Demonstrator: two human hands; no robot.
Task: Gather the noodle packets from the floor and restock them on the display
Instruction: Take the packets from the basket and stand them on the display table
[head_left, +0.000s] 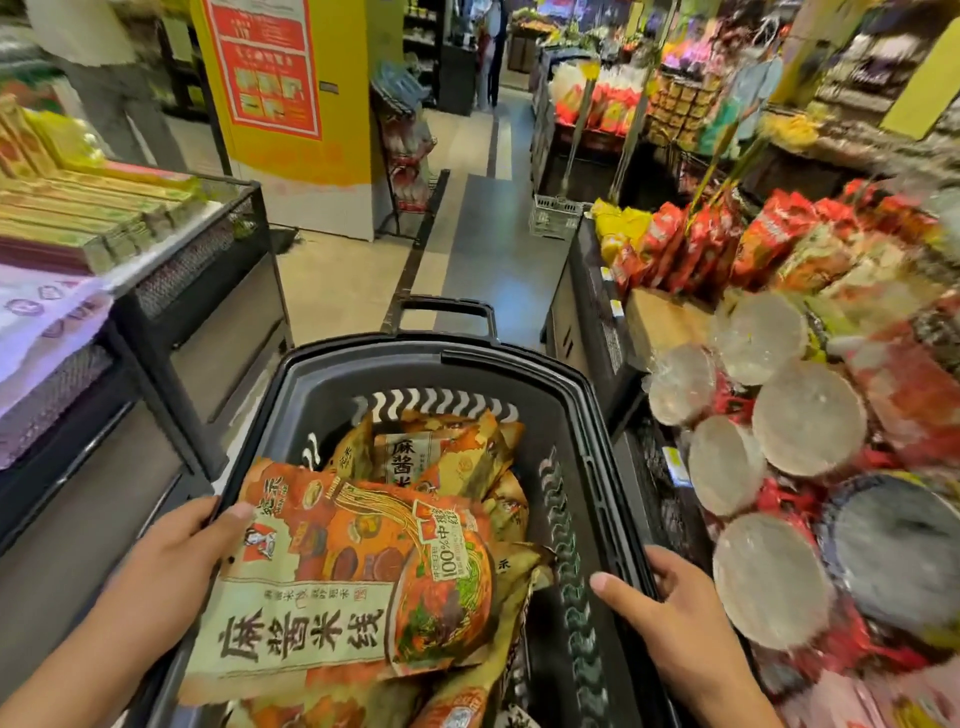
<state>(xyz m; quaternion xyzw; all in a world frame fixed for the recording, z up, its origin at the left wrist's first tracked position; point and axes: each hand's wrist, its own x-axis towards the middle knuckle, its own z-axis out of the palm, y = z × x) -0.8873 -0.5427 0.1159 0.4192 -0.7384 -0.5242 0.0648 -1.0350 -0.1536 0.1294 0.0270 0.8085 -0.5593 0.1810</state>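
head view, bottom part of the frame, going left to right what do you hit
left hand → noodle packet it holds → right rim of the black basket → right hand → round clear-wrapped packs

A single wide-angle view is given from head height, directed forward and steeply down. The basket (447, 374) is seen close below, at the bottom edge; the aisle floor (467, 218) is seen receding ahead between displays.

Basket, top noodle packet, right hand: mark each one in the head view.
basket (618, 467), head view, on the bare right rim.
top noodle packet (332, 582), head view, on the middle of its printed front.
right hand (670, 618), head view, on the back of the hand.
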